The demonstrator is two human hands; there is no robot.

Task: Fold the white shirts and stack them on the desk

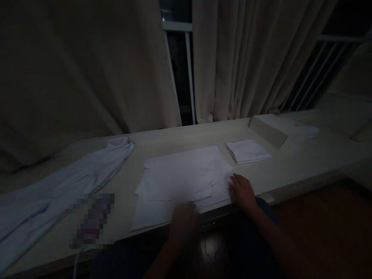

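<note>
Here in the head view, the white cloth (pixel 180 174) lies spread in layers at the middle of the bench (pixel 124 186), reaching the near edge. The left hand (pixel 183 217) is a blur over its near side, so whether those fingers are open or closed, I can't tell. And the right hand (pixel 242 192) is at the cloth's right-hand edge, fingers bent against it, any pinch unclear! Towards the back edge sits a folded white cloth (pixel 248 151), a pale box (pixel 269 132) just beyond; white fabric (pixel 72 174) sprawls across the bench's left end.
</note>
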